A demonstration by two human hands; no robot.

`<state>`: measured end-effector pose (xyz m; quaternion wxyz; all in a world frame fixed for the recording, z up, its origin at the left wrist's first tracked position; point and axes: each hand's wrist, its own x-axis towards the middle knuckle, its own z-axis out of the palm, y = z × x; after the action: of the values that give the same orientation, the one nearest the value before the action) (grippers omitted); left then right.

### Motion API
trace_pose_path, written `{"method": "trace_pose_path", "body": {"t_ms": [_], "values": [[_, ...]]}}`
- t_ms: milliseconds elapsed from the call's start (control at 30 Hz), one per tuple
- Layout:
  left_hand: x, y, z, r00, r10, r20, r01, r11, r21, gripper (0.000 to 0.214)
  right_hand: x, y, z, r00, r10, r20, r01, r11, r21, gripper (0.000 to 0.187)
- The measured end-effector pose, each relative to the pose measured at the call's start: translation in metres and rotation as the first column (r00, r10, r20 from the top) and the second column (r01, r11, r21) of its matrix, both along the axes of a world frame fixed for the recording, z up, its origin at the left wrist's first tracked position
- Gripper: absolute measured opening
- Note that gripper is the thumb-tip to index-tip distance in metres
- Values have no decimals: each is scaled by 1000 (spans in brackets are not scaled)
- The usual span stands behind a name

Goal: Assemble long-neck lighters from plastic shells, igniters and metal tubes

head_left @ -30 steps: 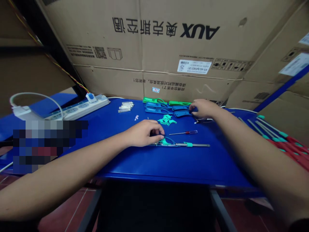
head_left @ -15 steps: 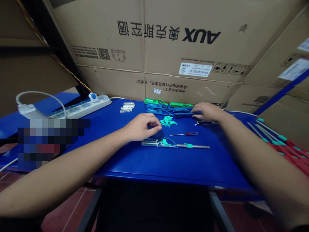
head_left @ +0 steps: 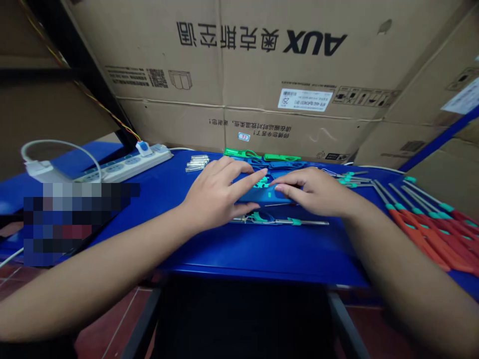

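Observation:
My right hand (head_left: 309, 192) pinches the right end of a blue lighter casing half (head_left: 262, 195) between thumb and fingers. Around the casing's left end curls my left hand (head_left: 220, 192), thumb at the lower edge and fingers above, partly hiding it. Small teal plastic parts (head_left: 262, 182) lie just behind the casing. In front of it rests a partly assembled long lighter (head_left: 262, 218) with a metal tube, its left end hidden by my left hand. The screwdriver is nearly all covered; only a bit of its shaft (head_left: 279, 205) shows.
Green casing halves (head_left: 282, 157) and blue ones (head_left: 288, 164) lie at the back, near clear lighter tanks (head_left: 197, 163). Metal tubes with teal pieces (head_left: 352, 179) and several red-orange lighters (head_left: 426, 234) are at right. A power strip (head_left: 127, 164) sits left; a cardboard wall (head_left: 254, 114) stands behind.
My right hand has brought a blue casing half leftward and nearer from the back row. My left hand has moved up and right to meet it, fingers spreading around its left end.

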<state>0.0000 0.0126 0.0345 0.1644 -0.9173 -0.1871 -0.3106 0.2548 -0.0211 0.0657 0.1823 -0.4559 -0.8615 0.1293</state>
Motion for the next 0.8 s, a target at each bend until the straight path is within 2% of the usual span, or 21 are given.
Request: {"method": "trace_pose_path", "body": {"t_ms": [67, 167, 267, 333, 433, 533, 633, 800], "values": [[-1, -2, 1, 999, -4, -44, 5, 1000, 1, 38, -3, -3, -7, 998, 12, -58, -11, 1000, 21, 34], [-1, 2, 1, 996, -44, -81, 27, 980, -196, 32, -3, 1, -20, 994, 76, -72, -67, 991, 120, 36], [-1, 9, 2, 989, -101, -106, 39, 880, -474, 34, -8, 4, -30, 981, 191, -24, -186, 973, 134, 43], [-2, 12, 3, 980, -120, -160, 9, 827, -563, 34, -14, 3, -34, 977, 214, 24, -215, 971, 104, 39], [-3, 14, 3, 955, -139, -263, -45, 806, -590, 33, -22, 1, -38, 971, 210, 117, -219, 974, 60, 40], [-5, 17, 2, 923, -188, -335, -52, 802, -594, 33, -27, 0, -40, 969, 200, 144, -206, 978, 29, 42], [-7, 19, 0, 900, -233, -370, -46, 792, -609, 37, -29, 0, -42, 971, 192, 141, -193, 981, -2, 37], [-8, 21, -1, 889, -242, -390, -63, 778, -625, 43, -30, -1, -43, 973, 180, 146, -178, 984, -21, 37]]}}
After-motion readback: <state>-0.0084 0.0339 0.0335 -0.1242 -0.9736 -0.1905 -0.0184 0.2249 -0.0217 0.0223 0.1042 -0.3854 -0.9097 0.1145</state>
